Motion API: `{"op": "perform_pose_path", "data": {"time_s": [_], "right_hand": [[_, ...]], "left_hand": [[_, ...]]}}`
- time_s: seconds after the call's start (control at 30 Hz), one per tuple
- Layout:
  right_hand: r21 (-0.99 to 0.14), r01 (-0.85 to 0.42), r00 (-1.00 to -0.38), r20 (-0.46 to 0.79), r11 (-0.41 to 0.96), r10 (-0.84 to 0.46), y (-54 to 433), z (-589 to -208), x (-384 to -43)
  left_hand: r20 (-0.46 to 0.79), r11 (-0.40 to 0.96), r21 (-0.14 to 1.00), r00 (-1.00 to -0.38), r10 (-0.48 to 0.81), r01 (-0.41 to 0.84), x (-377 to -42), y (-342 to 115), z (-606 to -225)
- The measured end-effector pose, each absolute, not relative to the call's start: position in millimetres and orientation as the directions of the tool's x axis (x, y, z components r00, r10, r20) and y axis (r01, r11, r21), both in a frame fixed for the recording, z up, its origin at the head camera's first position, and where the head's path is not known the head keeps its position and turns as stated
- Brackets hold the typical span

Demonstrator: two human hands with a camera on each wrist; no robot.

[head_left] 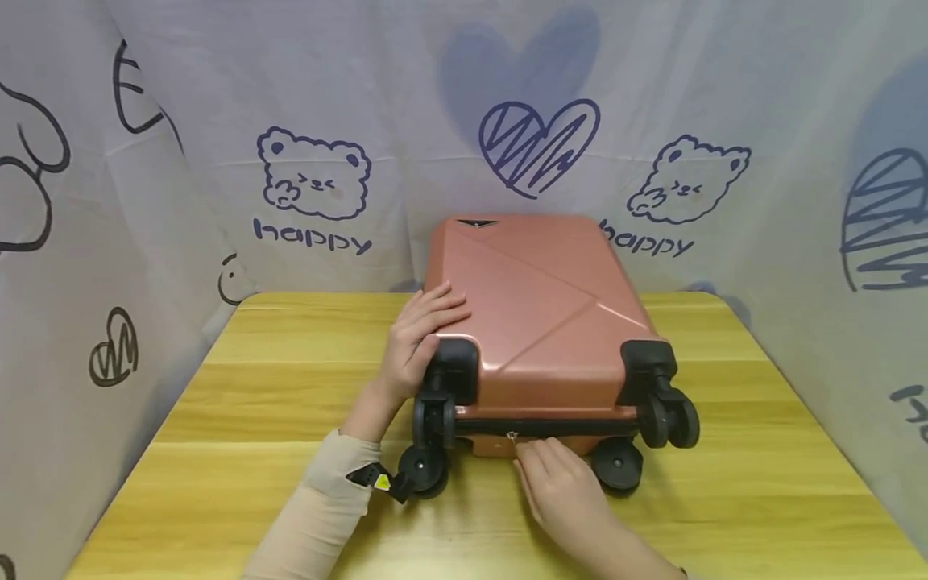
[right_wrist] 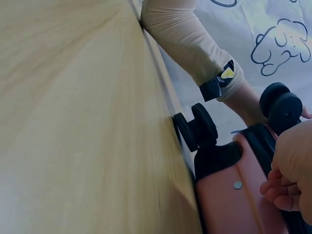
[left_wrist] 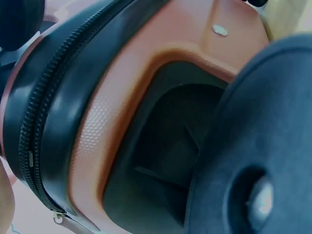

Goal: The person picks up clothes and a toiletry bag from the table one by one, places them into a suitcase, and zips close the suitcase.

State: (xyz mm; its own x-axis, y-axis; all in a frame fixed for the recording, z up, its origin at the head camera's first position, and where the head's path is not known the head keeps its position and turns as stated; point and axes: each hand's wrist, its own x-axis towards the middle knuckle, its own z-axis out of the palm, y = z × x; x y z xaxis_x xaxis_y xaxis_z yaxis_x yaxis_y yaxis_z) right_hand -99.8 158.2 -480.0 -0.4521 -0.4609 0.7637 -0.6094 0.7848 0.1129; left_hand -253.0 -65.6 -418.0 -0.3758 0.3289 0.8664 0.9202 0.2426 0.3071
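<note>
A rose-pink hard-shell suitcase lies flat, its black-wheeled end facing me. My left hand rests over its near left edge, fingers extended onto the shell beside the black corner guard. At the middle of the wheeled end, my right hand pinches a small metal zipper pull with curled fingers. The black zipper runs around the side in the left wrist view. Close to the right wrist camera, the curled fingers of the right hand are against the zipper band; the pull is hidden there.
The suitcase lies on a yellow wood-grain table. Black double wheels stick out toward me at its corners. A white curtain with drawn bears and hearts hangs behind and along both sides. A black strap device sits on the left wrist.
</note>
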Motion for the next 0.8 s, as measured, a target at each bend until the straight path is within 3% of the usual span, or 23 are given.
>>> {"op": "perform_pose_path", "data": {"time_s": [0.33, 0.6, 0.8], "right_hand": [[0.110, -0.621, -0.458, 0.752, 0.776, -0.474, 153, -478, -100], [0.032, -0.642, -0.508, 0.731, 0.766, -0.456, 177, -472, -99], [0.021, -0.693, -0.482, 0.730, 0.721, -0.484, 167, -470, -101]], "left_hand": [[0.875, 0.257, 0.340, -0.404, 0.265, 0.905, -250, -61, -421], [0.861, 0.313, 0.287, -0.386, 0.330, 0.906, -250, -61, -419], [0.863, 0.319, 0.318, -0.412, 0.291, 0.893, -247, -63, -417]]}}
